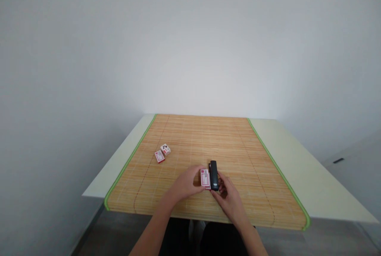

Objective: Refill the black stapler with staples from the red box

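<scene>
My left hand point(187, 185) holds a small red-and-white box point(205, 178) near the front middle of a bamboo mat point(208, 141). My right hand point(228, 196) grips a black stapler point(214, 175) that lies right beside the box, touching it. Both hands meet over the mat close to its near edge. Two more small red-and-white boxes point(162, 153) lie together on the mat's left side, apart from my hands.
The bamboo mat has green edging and covers most of a pale table point(297, 160). The table stands against a plain white wall. Grey floor shows below the table's near edge.
</scene>
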Demonstrator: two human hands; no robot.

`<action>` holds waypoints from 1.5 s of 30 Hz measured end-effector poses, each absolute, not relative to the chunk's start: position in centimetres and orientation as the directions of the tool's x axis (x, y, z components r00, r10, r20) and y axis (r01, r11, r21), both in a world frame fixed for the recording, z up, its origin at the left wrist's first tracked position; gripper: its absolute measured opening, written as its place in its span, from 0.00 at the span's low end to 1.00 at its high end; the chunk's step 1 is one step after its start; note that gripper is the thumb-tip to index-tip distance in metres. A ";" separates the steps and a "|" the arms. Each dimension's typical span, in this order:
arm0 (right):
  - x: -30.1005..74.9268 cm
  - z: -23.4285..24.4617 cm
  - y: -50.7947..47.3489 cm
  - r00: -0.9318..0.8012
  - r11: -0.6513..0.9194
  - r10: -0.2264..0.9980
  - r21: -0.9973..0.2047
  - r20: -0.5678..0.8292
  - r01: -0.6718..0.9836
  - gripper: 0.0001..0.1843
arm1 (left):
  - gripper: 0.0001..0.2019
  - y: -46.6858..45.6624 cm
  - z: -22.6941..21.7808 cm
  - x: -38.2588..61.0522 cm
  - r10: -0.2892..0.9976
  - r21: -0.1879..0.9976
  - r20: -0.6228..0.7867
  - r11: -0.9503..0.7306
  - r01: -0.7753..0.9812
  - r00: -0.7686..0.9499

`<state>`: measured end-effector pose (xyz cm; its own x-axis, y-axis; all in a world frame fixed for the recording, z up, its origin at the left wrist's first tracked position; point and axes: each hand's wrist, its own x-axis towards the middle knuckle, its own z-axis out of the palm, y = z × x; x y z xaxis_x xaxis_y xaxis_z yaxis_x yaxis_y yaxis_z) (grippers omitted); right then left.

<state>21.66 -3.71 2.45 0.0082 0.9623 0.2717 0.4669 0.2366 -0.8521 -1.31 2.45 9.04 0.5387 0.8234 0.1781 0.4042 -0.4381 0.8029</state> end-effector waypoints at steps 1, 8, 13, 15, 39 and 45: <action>21.7 2.5 -3.7 0.011 0.233 0.963 -0.853 0.269 0.467 0.35 | 0.33 2.5 8.8 -1.2 0.818 0.808 0.175 -0.437 0.395 0.548; 21.5 2.9 -3.9 0.014 0.226 0.964 -0.846 0.265 0.482 0.35 | 0.36 2.3 7.2 -0.9 0.833 0.825 0.152 -0.403 0.396 0.532; 21.5 3.0 -4.0 0.013 0.212 0.968 -0.848 0.249 0.485 0.35 | 0.33 2.2 7.3 -0.1 0.820 0.820 0.190 -0.435 0.371 0.540; 21.4 3.0 -4.0 0.011 0.204 0.971 -0.851 0.238 0.483 0.35 | 0.33 2.2 7.4 -0.1 0.814 0.822 0.193 -0.439 0.363 0.548; 21.6 2.3 -3.9 0.004 0.224 0.967 -0.859 0.254 0.460 0.37 | 0.42 8.6 4.6 -18.3 0.956 0.560 0.267 -0.053 0.827 -0.120; 21.6 2.4 -3.9 0.005 0.229 0.965 -0.851 0.263 0.473 0.37 | 0.38 7.7 4.9 -16.2 0.958 0.685 0.271 -0.121 0.719 -0.097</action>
<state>21.64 -3.91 2.38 0.0053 0.9648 0.2629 0.4726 0.2293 -0.8509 -16.19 7.71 4.88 -0.0972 0.9576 0.2711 0.7188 -0.1209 0.6847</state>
